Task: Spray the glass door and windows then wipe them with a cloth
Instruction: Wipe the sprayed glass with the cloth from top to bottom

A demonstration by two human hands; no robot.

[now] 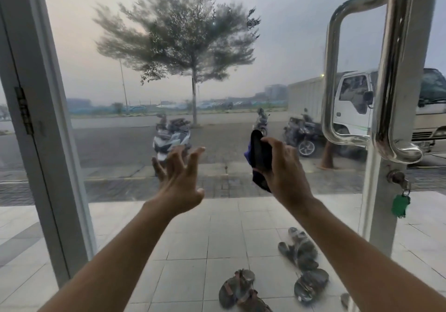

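Note:
The glass door (217, 82) fills the view in front of me, its pane hazy. My right hand (282, 169) is raised before the pane and grips a dark bunched cloth (259, 157) with a blue edge. To its left, my left hand (179, 176) is lifted with fingers spread and holds nothing. Whether either hand touches the glass cannot be told. No spray bottle is in view.
A chrome pull handle (391, 70) stands at the right, with a lock and a green key tag (400, 205) below it. The white door frame (48, 130) with a hinge runs down the left. Outside lie several sandals (299, 251) on the tiles; beyond are scooters, a tree and a truck.

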